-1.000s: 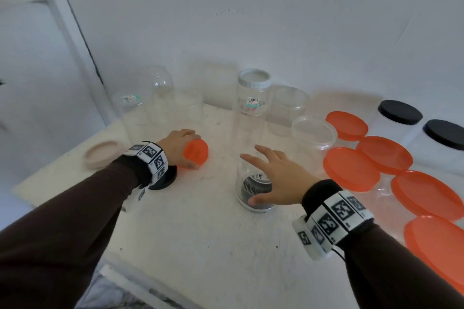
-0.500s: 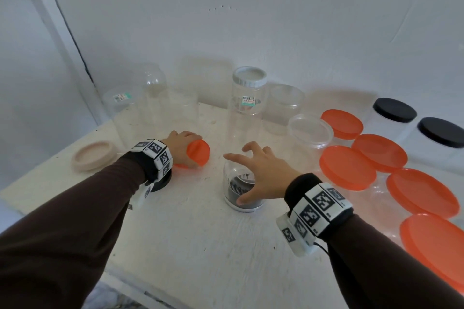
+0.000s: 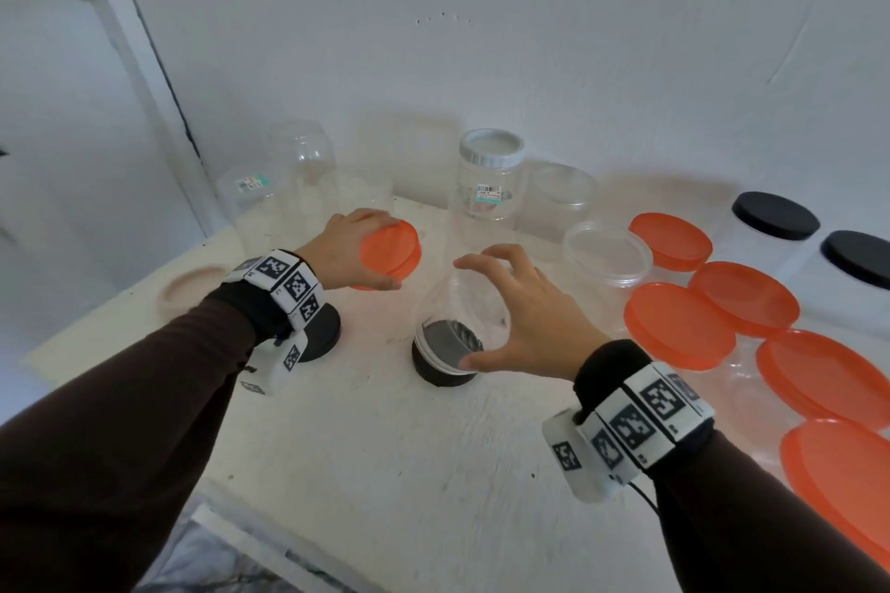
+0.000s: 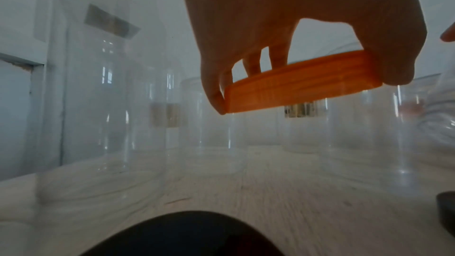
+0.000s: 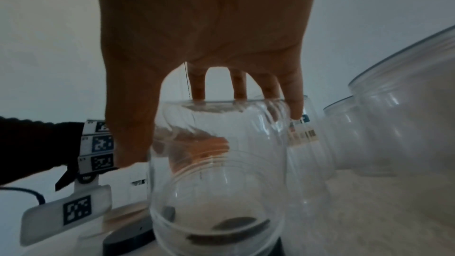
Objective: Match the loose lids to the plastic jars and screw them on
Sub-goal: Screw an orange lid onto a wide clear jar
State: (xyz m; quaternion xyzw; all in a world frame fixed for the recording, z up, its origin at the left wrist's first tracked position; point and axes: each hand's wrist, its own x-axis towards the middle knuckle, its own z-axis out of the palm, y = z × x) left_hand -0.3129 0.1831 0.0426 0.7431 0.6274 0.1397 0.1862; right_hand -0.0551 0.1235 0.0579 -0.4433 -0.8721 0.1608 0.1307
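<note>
My left hand [image 3: 380, 255] holds a small orange lid [image 3: 392, 246] by its rim, raised off the white table [image 3: 385, 472]; in the left wrist view the left hand [image 4: 305, 77] has thumb and fingers curled round the ribbed orange lid [image 4: 295, 89]. My right hand [image 3: 464, 313] grips a small clear jar [image 3: 452, 318] from above, tilted, its lower end over a black lid [image 3: 443, 378] on the table. In the right wrist view the right hand [image 5: 214, 133] clasps the upper end of the clear jar [image 5: 221, 163]. A second black lid [image 3: 322, 337] lies under my left wrist.
Several empty clear jars [image 3: 298, 169] stand along the back wall, one with a white lid [image 3: 491, 144]. A beige lid [image 3: 192, 289] lies far left. Orange-lidded jars [image 3: 679, 327] and black-lidded jars [image 3: 775, 217] crowd the right. The table's edge runs front left.
My left hand has raised the orange lid off the table and brought it right. My right hand has closed on the clear jar and tilted it over the black lid.
</note>
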